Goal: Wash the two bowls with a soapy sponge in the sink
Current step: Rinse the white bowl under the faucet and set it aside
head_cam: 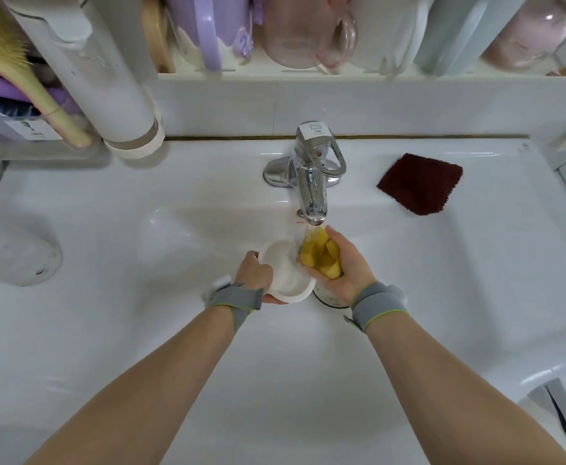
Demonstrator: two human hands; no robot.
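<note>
A white sink (409, 297) is set into a glossy white counter (73, 203), with a chrome tap (312, 182) at the back running water. Over the basin, the left hand (255, 273) curls round the rim of a white bowl (288, 273), tilted on its side, while the right hand (342, 266) squeezes a yellow sponge (318, 255) under the stream, just beside the bowl. A dark red cloth (420, 182) lies on the counter right of the tap. Cups (295, 31) crowd a shelf (275, 73) behind.
</note>
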